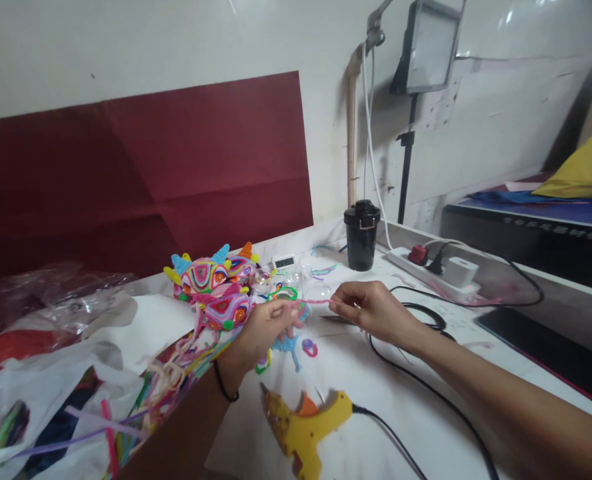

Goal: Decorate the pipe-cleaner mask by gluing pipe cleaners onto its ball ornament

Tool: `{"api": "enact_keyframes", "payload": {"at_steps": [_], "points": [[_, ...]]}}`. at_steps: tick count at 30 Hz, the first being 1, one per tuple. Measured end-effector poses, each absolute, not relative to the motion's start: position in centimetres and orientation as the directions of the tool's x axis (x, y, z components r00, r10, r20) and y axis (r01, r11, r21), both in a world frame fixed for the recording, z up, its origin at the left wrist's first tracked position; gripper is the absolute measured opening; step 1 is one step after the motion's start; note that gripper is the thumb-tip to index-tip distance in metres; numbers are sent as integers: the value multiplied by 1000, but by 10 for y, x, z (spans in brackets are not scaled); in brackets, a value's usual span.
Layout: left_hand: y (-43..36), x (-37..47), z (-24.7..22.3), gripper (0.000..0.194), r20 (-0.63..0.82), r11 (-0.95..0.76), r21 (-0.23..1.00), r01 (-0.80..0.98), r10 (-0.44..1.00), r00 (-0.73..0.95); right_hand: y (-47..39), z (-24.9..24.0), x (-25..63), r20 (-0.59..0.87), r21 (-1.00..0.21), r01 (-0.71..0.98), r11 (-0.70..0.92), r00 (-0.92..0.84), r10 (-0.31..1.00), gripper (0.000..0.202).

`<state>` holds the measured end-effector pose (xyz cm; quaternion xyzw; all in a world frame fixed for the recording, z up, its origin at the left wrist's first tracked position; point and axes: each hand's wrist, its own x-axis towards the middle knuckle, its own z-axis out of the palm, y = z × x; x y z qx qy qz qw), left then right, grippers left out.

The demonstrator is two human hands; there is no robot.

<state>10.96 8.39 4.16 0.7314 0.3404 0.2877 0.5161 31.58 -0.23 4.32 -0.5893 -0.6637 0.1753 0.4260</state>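
A short pink fuzzy strand (317,302) is stretched level between my two hands above the white table. Its left end is pinched by my left hand (272,323), which has a black band at the wrist. My right hand (363,308) pinches the other end, and a dark pointed tool (337,319) shows just under its fingers. Below the hands lie a light blue fuzzy piece (287,345) and a small pink and purple loop (309,347). Nearest to me is a yellow glue gun (309,427), lying on its side.
Colourful fuzzy animal-like figures (211,280) and loose strands (169,377) crowd the left. A black cup (361,237) stands behind. To the right are a power strip (399,260), black cables (426,387) and a dark flat device (551,350). Plastic bags (91,347) lie far left.
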Motion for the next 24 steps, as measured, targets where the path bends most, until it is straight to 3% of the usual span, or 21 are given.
{"api": "enact_keyframes", "payload": {"at_steps": [3, 6, 9, 11, 13, 16, 19, 24], "points": [[84, 108, 38, 31, 44, -229, 947, 226, 787, 616, -3, 43, 314, 398, -672, 691, 266, 35, 917, 16], [82, 99, 38, 34, 115, -365, 897, 249, 737, 666, -7, 40, 315, 422, -560, 770, 305, -51, 905, 16], [73, 85, 39, 34, 151, -519, 801, 298, 657, 738, -18, 33, 315, 500, -290, 864, 412, -231, 835, 21], [64, 75, 40, 39, 95, -560, 743, 367, 631, 770, -25, 28, 313, 539, -82, 877, 474, -361, 761, 27], [56, 65, 41, 37, 21, -541, 736, 406, 618, 786, -31, 25, 311, 539, 24, 845, 534, -461, 705, 31], [48, 52, 41, 33, -94, -456, 773, 440, 604, 791, -37, 22, 312, 530, 6, 806, 592, -505, 682, 33], [46, 43, 43, 34, -119, -415, 805, 423, 587, 801, -41, 20, 317, 515, -115, 804, 583, -454, 727, 28], [40, 31, 54, 38, -172, -492, 712, 502, 570, 803, -52, 20, 321, 517, -176, 794, 582, -428, 741, 22]]}}
